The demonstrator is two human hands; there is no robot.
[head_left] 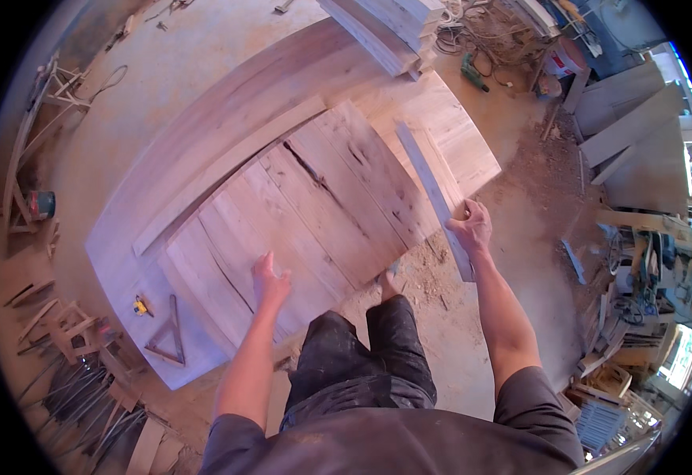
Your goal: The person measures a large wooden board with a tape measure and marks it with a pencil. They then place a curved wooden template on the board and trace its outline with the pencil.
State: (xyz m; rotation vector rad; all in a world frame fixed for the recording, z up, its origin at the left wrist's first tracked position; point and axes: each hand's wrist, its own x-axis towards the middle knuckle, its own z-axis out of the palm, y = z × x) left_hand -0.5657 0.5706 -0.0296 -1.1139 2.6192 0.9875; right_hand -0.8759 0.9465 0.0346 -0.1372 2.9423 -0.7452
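Observation:
My right hand [473, 227] grips the edge of a long narrow wooden strip [428, 176], fingers closed round it near its closer end. The strip slants past the right side of a wide panel of joined planks [294, 210]. Dark cracks and knots run through that panel. Over its lower middle, my left hand [270, 279] has finger and thumb apart and holds nothing; whether it touches the wood I cannot tell. Along the panel's far left side lies another long board [231, 174].
Under the panel spreads a larger wooden surface [195, 119], with a set square [168, 336] and a small yellow tool [141, 305] at its left end. Stacked boards [389, 32] rise at the far side. A green power drill [473, 72] and wood shavings [433, 273] lie on the floor.

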